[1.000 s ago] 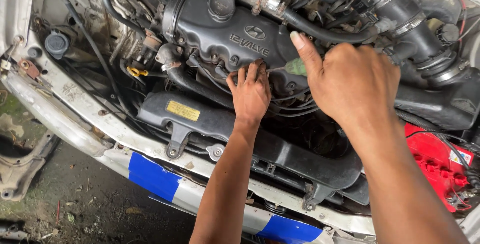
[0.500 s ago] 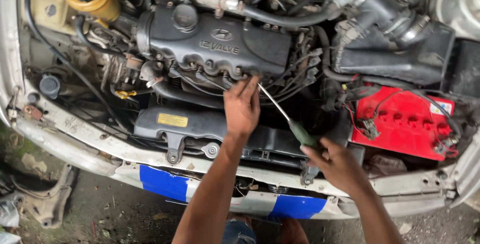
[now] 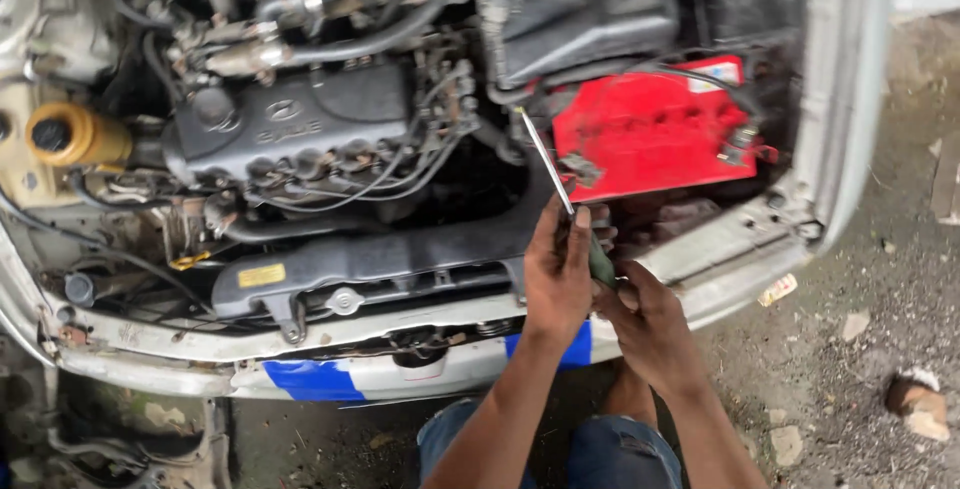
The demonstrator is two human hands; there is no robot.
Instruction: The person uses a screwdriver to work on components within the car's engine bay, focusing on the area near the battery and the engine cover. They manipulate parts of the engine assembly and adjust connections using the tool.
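Head view: a yellow cap [image 3: 62, 134] sits far left, then the dark engine cover [image 3: 290, 124]. Left hand [image 3: 558, 274] and right hand [image 3: 645, 324] both grip a green-handled screwdriver [image 3: 575, 214], its shaft angled up beside the red battery [image 3: 650, 129].

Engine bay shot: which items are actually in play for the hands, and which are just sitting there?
In play:
- screwdriver, long shaft and green handle
- left hand, gripping it
- right hand, at its handle end

Just there:
- red battery
- yellow reservoir cap
- black engine cover
- stone on the ground
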